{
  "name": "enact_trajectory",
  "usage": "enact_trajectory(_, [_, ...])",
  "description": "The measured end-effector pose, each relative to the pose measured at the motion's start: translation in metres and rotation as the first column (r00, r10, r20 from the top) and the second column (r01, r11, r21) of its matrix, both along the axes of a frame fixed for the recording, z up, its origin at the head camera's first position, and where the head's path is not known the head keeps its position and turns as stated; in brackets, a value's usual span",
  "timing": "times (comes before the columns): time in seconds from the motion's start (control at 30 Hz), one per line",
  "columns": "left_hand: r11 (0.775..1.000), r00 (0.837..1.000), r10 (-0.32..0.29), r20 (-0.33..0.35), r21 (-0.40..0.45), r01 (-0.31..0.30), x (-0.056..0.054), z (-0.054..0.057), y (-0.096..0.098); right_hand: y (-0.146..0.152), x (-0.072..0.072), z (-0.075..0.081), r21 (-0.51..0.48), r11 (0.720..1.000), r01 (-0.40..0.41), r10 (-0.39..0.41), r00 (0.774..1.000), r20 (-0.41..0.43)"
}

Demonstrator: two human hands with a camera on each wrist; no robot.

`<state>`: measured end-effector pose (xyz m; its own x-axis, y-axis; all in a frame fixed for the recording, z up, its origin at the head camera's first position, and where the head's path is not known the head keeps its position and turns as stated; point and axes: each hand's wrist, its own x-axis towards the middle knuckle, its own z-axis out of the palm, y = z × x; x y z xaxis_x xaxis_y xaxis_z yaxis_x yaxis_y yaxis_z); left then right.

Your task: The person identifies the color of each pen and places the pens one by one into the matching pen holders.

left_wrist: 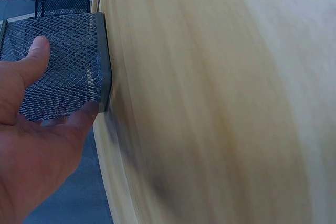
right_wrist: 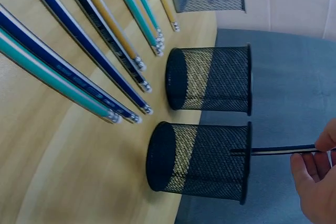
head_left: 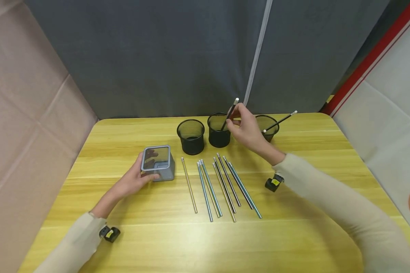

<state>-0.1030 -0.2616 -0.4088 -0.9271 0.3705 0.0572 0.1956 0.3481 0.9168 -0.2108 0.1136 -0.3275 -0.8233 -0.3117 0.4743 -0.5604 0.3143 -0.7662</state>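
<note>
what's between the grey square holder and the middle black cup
The left black cup stands between the grey holder and the middle cup, as the head and right wrist views show.

The box is grey mesh, cups black mesh, pencils black, teal or gold, the table yellow wood-grain.

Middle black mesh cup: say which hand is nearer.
Right. The right hand is just above the cup, holding a dark pencil partly inside it; the left hand is farther off, left of the cup, gripping the gray square holder.
</note>
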Motion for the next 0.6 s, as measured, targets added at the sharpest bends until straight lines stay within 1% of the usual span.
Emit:
enact_trajectory(0.17, [1.0,1.0,0.005,0.015,-0.001,-0.005,0.0,0.0,0.0,-0.005,0.001,-0.008,0.037,0.999,-0.029,0.029,1.0,0.007])
enact_trajectory(0.33, [1.0,1.0,0.001,0.024,0.009,-0.002,0.0,0.0,0.0,-0.01,0.0,-0.014,0.081,0.997,-0.015,0.013,1.0,0.025])
enact_trajectory(0.6, [1.0,1.0,0.0,0.023,0.006,0.0,0.0,0.0,0.0,-0.012,-0.001,-0.015,0.085,0.996,-0.017,0.012,0.998,0.056])
